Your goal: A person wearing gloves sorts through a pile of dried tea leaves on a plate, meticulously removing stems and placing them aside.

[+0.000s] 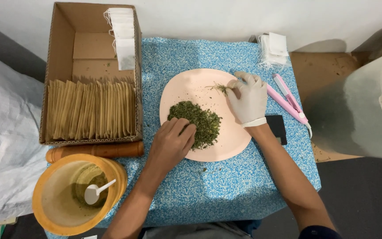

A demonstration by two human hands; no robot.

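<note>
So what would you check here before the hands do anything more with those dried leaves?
1. Leaf pile sits fully on the pink plate: ok.
2. Left hand rests at the pile's edge, bare: ok.
3. Right hand, gloved, pinches a few stems: ok.
4. Stray crumbs off the plate onto the blue cloth: not ok, a few.
5. Empty bags within reach: ok.
6. Pink sealer switched on: cannot tell.

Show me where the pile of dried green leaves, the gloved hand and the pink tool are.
pile of dried green leaves (pixel 202 124), head view, middle of the heap.
gloved right hand (pixel 249 98), head view, back of the hand.
pink tool (pixel 288 101), head view, middle of its arms.
</note>
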